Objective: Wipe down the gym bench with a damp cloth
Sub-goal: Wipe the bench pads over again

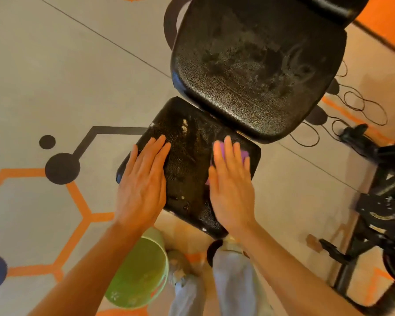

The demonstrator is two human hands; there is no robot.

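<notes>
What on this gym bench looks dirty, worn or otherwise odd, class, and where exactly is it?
The backrest pad carries pale dusty smears and swirl marks, so it looks unwiped. The seat pad has whitish specks near its far edge and chipped spots on its near edge. The purple cloth lies under the flat right hand; the left hand rests flat beside it.

Bench seat pad (pixel 187 165): black, pebbled texture, pale specks and whitish smears
Bench back pad (pixel 255 69): black, same pebbled grain, greyish dusty streaks and swirl marks
Cloth (pixel 219 149): purple, plain
Bucket (pixel 139 272): light green, small white flower print near the lower rim
Floor (pixel 55 76): pale grey; orange hexagon outlines, black dots joined by black lines, one dark blue dot at the left edge
Trousers (pixel 233 281): pale blue-grey
Frame at right (pixel 383 201): black
</notes>
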